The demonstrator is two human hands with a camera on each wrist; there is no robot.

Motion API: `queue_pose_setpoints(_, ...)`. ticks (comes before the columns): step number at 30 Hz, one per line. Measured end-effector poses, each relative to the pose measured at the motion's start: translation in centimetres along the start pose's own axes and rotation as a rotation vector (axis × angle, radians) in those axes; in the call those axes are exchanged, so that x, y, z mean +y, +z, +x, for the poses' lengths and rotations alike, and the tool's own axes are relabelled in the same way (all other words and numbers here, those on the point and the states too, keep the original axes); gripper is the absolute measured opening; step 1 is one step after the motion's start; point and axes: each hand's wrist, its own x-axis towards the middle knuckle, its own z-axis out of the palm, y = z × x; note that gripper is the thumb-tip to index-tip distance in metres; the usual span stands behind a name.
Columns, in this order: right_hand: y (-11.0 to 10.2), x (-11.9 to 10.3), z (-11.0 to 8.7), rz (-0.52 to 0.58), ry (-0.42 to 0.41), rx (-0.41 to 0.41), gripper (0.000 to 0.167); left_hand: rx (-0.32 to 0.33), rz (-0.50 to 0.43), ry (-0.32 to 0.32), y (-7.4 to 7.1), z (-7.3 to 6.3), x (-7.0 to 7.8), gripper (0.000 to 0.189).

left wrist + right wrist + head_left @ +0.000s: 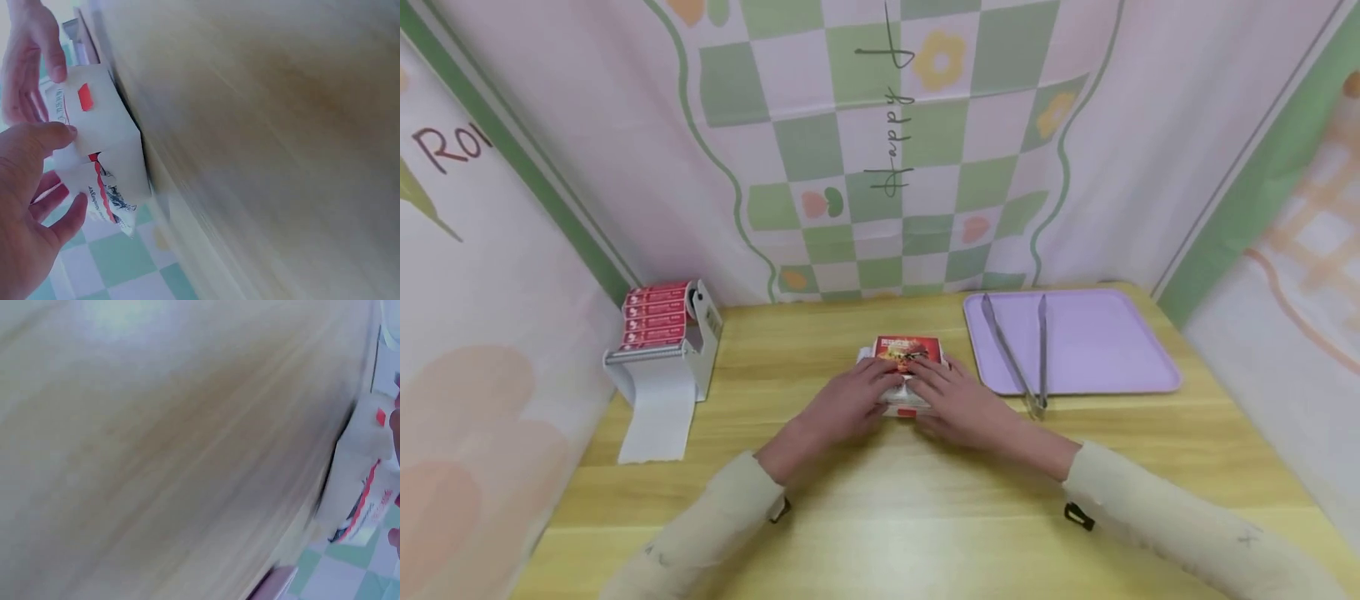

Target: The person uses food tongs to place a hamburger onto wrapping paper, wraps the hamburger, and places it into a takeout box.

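Two hands met over a small printed paper box (908, 367), which sat on the wooden table (880, 500) just left of the lilac tray (1097, 342). The left hand (850, 404) and right hand (958, 404) lay on it from either side, fingers fairly straight and pressing its top flaps, apparently to keep them folded down; neither hand curled round it. Metal tongs (1026, 354) lay on the tray, handy but untouched. Well left of the box stood a sticker dispenser (666, 333) with its white backing strip trailing down.
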Motion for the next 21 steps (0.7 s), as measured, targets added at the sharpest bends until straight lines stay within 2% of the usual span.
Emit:
queue_pose_setpoints(2, -0.5, 0.4, -0.2, 0.043, 0.038, -0.011, 0.058, 0.018, -0.043, 0.001, -0.2, -0.2, -0.1, 0.044)
queue_pose_setpoints(5, -1.2, 1.1, -0.4, 0.084, 0.1, 0.023, 0.056, 0.065, -0.1, -0.032, -0.7, -0.7, -0.5, 0.043)
queue_pose_setpoints(8, -1.9, 2.1, -0.4, 0.101, 0.184, 0.082, 0.057, 0.126, -0.12, -0.124, -1.3, -1.6, -1.3, 0.045)
queue_pose_setpoints(11, -2.3, 3.1, -0.3, 0.134, 0.304, 0.093, 0.065, 0.184, -0.094, -0.256, -1.9, -2.5, -2.5, 0.052)
queue_pose_setpoints(14, -2.3, 3.6, -0.2, 0.218, 0.417, 0.027, 0.075, 0.235, -0.068, -0.373, -2.3, -3.2, -3.6, 0.058)
queue_pose_setpoints(16, -2.2, 3.6, -0.1, 0.291, 0.455, -0.041, 0.077, 0.258, -0.079, -0.433, -2.4, -3.4, -4.1, 0.061)
queue_pose_setpoints(19, -1.7, 3.0, 0.0, 0.379, 0.469, -0.143, 0.081, 0.265, -0.123, -0.471, -2.4, -3.7, -4.4, 0.065)
queue_pose_setpoints(21, -1.3, 2.5, 0.2, 0.403, 0.451, -0.185, 0.085, 0.254, -0.181, -0.472, -2.1, -3.9, -4.4, 0.066)
